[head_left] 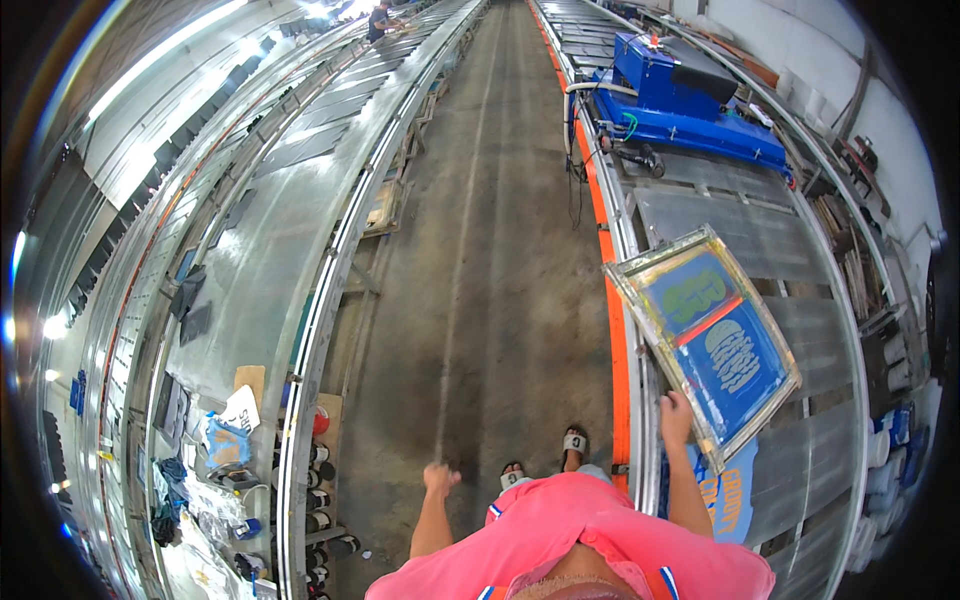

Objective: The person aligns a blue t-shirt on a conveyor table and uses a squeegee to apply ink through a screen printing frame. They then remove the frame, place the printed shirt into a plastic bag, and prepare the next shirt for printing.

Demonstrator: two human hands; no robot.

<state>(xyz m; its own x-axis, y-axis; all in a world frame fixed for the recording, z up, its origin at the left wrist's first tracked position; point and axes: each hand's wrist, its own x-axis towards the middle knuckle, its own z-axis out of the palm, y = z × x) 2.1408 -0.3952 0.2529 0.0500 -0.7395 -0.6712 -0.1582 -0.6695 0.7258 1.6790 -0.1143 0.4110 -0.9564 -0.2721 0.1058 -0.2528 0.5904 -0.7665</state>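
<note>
A screen-printing frame (655,250) with blue and green stencilled mesh lies aslant on the right-hand metal rail table. My right hand (676,408) has its fingers curled on the frame's near left edge. Part of a light-blue printed piece with orange lettering (735,500) shows beneath the frame's lower end. Over the aisle, my left hand (440,478) hangs with loosely bent, slightly parted fingers and holds nothing visible.
Long metal tables (250,270) line both sides of a concrete aisle (480,250). A blue machine (690,120) with hoses sits farther along the right rail. Bottles, rags and plastic sheets (205,540) clutter the near left. A person (380,22) stands at the far left.
</note>
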